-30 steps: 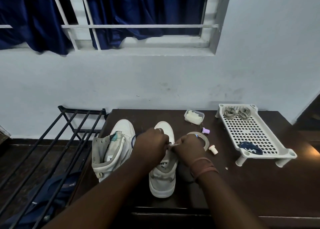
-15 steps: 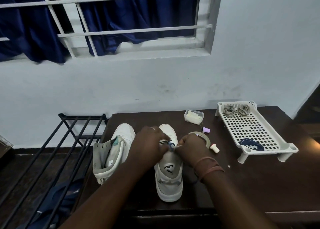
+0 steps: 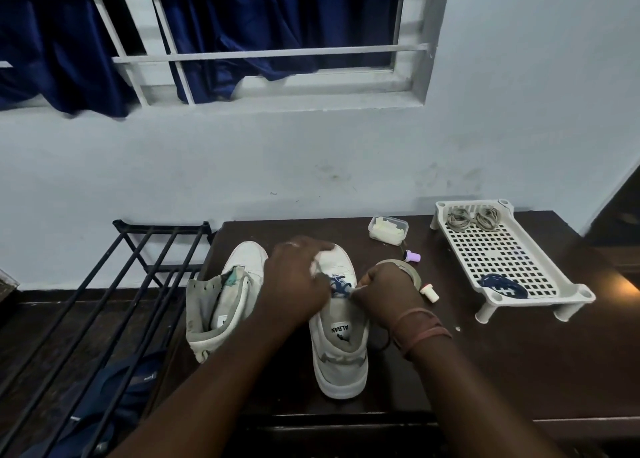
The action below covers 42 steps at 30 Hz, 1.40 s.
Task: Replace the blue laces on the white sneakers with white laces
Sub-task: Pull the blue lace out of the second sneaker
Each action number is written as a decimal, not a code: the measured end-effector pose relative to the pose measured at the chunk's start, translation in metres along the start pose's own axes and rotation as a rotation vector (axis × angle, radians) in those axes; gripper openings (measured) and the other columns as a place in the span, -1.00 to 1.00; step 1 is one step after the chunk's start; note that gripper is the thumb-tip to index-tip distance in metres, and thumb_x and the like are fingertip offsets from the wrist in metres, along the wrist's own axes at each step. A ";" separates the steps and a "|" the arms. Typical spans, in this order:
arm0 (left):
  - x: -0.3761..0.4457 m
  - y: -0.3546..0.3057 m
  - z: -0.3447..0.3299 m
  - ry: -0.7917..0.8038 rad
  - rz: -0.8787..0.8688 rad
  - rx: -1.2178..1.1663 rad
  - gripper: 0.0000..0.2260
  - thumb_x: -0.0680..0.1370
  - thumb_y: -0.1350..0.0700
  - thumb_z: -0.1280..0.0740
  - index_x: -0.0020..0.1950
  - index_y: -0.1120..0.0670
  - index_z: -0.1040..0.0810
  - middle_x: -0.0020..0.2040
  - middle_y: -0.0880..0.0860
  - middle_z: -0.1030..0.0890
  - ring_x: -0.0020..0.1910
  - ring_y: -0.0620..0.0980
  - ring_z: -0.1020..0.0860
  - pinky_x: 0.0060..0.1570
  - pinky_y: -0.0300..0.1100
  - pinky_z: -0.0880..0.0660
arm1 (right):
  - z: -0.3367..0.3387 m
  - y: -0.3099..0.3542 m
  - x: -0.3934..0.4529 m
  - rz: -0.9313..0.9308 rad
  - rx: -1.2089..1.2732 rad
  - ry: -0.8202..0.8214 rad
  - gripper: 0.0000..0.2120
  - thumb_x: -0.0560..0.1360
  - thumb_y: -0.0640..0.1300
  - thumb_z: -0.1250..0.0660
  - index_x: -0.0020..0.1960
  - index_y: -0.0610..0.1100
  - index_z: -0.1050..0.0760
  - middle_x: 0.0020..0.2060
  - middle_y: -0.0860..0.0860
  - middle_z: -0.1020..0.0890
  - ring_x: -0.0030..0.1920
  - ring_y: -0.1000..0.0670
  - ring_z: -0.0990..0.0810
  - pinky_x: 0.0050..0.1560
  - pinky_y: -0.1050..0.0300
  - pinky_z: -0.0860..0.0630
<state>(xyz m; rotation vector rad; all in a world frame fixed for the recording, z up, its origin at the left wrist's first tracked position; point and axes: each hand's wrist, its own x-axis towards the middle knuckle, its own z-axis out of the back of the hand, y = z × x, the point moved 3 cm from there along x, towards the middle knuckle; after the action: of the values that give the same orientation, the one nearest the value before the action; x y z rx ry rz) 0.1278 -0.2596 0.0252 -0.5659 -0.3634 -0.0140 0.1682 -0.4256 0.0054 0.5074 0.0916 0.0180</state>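
Two white sneakers (image 3: 337,347) stand mid-table as I see it; my left hand (image 3: 294,284) curls over the right one's blue lace (image 3: 337,284), what it grips hidden; my right hand (image 3: 384,293) pinches that lace; one removed blue lace (image 3: 502,284) and two pale lace coils (image 3: 472,218) lie in the white tray (image 3: 540,270) at right; one tape roll (image 3: 412,272) sits behind my right hand.

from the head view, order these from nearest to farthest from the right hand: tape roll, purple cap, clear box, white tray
Measured from the right hand:
1. tape roll, right behind the hand, partly hidden by it.
2. purple cap, just past the tape, toward the wall.
3. clear box, farther back near the table's rear edge.
4. white tray, off to the right; its near corner looks about as close as the box, so that pair is hard to call.
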 end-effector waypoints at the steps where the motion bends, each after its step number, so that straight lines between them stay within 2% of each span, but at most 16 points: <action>1: -0.005 -0.008 -0.008 0.038 -0.088 0.144 -0.65 0.31 0.04 -0.34 0.06 -0.15 -0.68 0.08 -0.14 -0.65 0.11 -0.02 -0.55 0.09 -0.03 -0.46 | 0.000 0.000 0.000 -0.007 -0.003 0.009 -0.83 0.48 -0.04 -0.37 -0.07 -0.13 -0.64 -0.38 0.04 -0.48 -0.40 0.08 -0.39 -0.52 0.38 -0.12; 5: -0.008 -0.018 -0.025 0.102 -0.206 0.500 -0.79 0.33 -0.13 -0.36 -0.18 -0.10 -0.73 -0.07 -0.06 -0.68 0.02 0.08 -0.55 0.00 0.02 -0.37 | 0.000 0.000 -0.001 -0.017 0.024 0.056 -0.78 0.46 0.03 -0.40 -0.08 -0.12 -0.65 -0.45 0.08 -0.43 -0.46 0.12 -0.34 -0.52 0.36 -0.12; 10: 0.003 -0.016 -0.015 0.189 0.034 0.241 -0.86 0.40 -0.21 -0.41 -0.12 -0.23 -0.70 -0.10 -0.14 -0.68 0.03 -0.12 -0.58 0.09 -0.06 -0.32 | 0.002 -0.001 -0.001 0.018 0.022 0.068 -0.75 0.46 0.05 -0.41 -0.07 -0.15 -0.64 -0.42 0.06 -0.44 -0.44 0.11 -0.36 -0.58 0.38 -0.23; 12: 0.000 -0.013 -0.018 0.232 0.048 0.363 -0.78 0.36 -0.31 -0.41 -0.08 -0.28 -0.69 -0.07 -0.14 -0.65 0.06 -0.13 -0.54 0.10 -0.04 -0.25 | 0.002 -0.001 0.000 0.034 0.030 0.063 -0.80 0.45 -0.03 -0.43 -0.07 -0.16 -0.65 -0.40 0.04 -0.47 -0.43 0.11 -0.36 -0.48 0.51 -0.31; 14: -0.002 -0.012 -0.022 0.234 0.054 0.425 -0.80 0.38 -0.28 -0.37 -0.08 -0.28 -0.68 -0.04 -0.13 -0.63 0.10 -0.09 -0.53 0.07 -0.02 -0.22 | 0.002 0.000 -0.001 0.051 0.015 0.058 -0.83 0.47 -0.08 -0.39 -0.05 -0.16 -0.65 -0.37 0.04 -0.48 -0.41 0.10 -0.37 -0.41 0.59 -0.29; 18: -0.003 -0.014 -0.033 0.230 0.044 0.484 -0.75 0.39 -0.11 -0.25 -0.08 -0.20 -0.70 -0.01 -0.15 -0.62 0.14 -0.07 -0.49 0.02 -0.02 -0.15 | 0.001 0.000 -0.003 0.034 0.025 0.043 -0.83 0.48 -0.07 -0.37 -0.08 -0.16 -0.65 -0.38 0.04 -0.50 -0.41 0.11 -0.39 -0.52 0.45 -0.30; 20: 0.000 -0.015 -0.026 0.249 0.129 0.271 -0.75 0.33 -0.09 -0.24 -0.16 -0.22 -0.70 -0.03 -0.21 -0.65 0.13 -0.17 -0.51 0.12 -0.02 -0.22 | 0.002 -0.001 -0.002 0.014 0.037 0.042 -0.83 0.47 -0.06 -0.38 -0.10 -0.16 -0.66 -0.36 0.02 -0.55 -0.42 0.11 -0.40 -0.56 0.42 -0.23; 22: 0.004 -0.012 -0.009 0.243 0.319 -0.219 -0.81 0.30 -0.06 -0.29 -0.26 -0.21 -0.70 -0.09 -0.26 -0.68 0.05 -0.21 -0.58 0.21 -0.03 -0.39 | 0.001 -0.001 -0.001 0.018 0.023 0.040 -0.84 0.48 -0.09 -0.37 -0.09 -0.16 -0.66 -0.25 -0.03 -0.64 -0.34 0.08 -0.45 -0.51 0.43 -0.15; 25: 0.011 -0.005 0.010 0.092 0.517 -0.914 -0.91 0.46 0.15 -0.34 -0.22 0.04 -0.61 -0.10 0.04 -0.74 0.00 0.06 -0.69 0.14 0.06 -0.57 | 0.002 0.000 0.000 0.023 0.016 0.029 -0.85 0.48 -0.13 -0.35 -0.06 -0.17 -0.66 -0.16 -0.07 -0.66 -0.23 0.04 -0.49 -0.46 0.40 -0.17; 27: 0.013 -0.007 0.015 0.055 0.526 -1.231 -0.86 0.61 0.29 -0.21 -0.12 0.14 -0.48 -0.18 0.12 -0.68 -0.14 0.12 -0.66 -0.01 -0.02 -0.55 | 0.002 0.000 0.000 0.022 0.011 0.027 -0.84 0.49 -0.11 -0.36 -0.06 -0.16 -0.65 -0.22 -0.04 -0.61 -0.22 0.03 -0.48 -0.45 0.39 -0.17; 30: 0.013 -0.011 0.016 -0.037 0.515 -1.473 -0.80 0.64 0.32 -0.13 -0.13 0.11 -0.39 -0.30 0.06 -0.46 -0.41 -0.05 -0.41 -0.23 -0.13 -0.35 | 0.000 0.000 -0.002 0.024 0.010 0.002 -0.84 0.48 -0.09 -0.35 -0.07 -0.16 -0.64 -0.26 0.00 -0.54 -0.22 0.03 -0.46 -0.45 0.38 -0.16; 33: 0.010 -0.006 0.008 -0.017 0.358 -0.763 -0.83 0.57 0.26 -0.24 -0.09 0.02 -0.53 -0.28 -0.06 -0.55 -0.40 -0.11 -0.47 -0.29 -0.17 -0.39 | -0.003 0.001 -0.005 0.026 0.022 -0.021 -0.86 0.47 -0.12 -0.35 -0.07 -0.16 -0.63 -0.25 -0.01 -0.54 -0.20 0.02 -0.48 -0.32 0.25 -0.29; 35: 0.008 -0.010 -0.003 0.168 0.116 -0.158 -0.95 0.50 0.08 -0.40 -0.09 -0.06 -0.64 -0.21 -0.09 -0.59 -0.22 -0.12 -0.56 -0.17 -0.17 -0.46 | -0.006 0.000 -0.005 0.020 0.042 -0.018 -0.86 0.47 -0.11 -0.36 -0.07 -0.16 -0.62 -0.23 -0.03 -0.57 -0.19 0.01 -0.49 -0.22 0.26 -0.31; 37: 0.003 -0.013 -0.015 0.360 0.004 0.248 -0.86 0.47 -0.09 -0.45 -0.02 -0.10 -0.70 -0.07 -0.06 -0.56 -0.07 -0.05 -0.57 -0.07 -0.15 -0.48 | -0.006 0.000 -0.004 0.017 0.048 -0.022 -0.85 0.47 -0.08 -0.36 -0.08 -0.16 -0.62 -0.19 -0.06 -0.63 -0.19 0.02 -0.49 -0.21 0.26 -0.31; 39: 0.004 -0.015 -0.016 0.352 -0.026 0.314 -0.85 0.49 -0.07 -0.43 -0.01 -0.07 -0.72 -0.02 -0.03 -0.57 -0.01 0.00 -0.59 -0.01 -0.14 -0.50 | -0.005 0.001 -0.004 0.028 0.011 -0.039 -0.83 0.48 -0.05 -0.36 -0.07 -0.14 -0.63 -0.14 -0.05 -0.66 -0.20 0.04 -0.47 -0.24 0.26 -0.28; 42: 0.006 -0.015 -0.004 0.231 0.073 -0.052 -0.96 0.43 0.08 -0.47 -0.22 -0.02 -0.71 -0.18 -0.08 -0.61 -0.12 -0.11 -0.59 -0.08 -0.19 -0.49 | -0.001 0.003 -0.004 0.045 -0.057 -0.041 -0.83 0.50 -0.04 -0.33 -0.04 -0.12 -0.63 -0.12 -0.02 -0.66 -0.21 0.07 -0.43 -0.43 0.28 -0.19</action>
<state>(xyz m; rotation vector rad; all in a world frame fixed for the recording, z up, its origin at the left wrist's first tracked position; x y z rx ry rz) 0.1327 -0.2736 0.0320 -0.6217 -0.1176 -0.0181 0.1644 -0.4228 0.0059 0.4528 0.0392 0.0543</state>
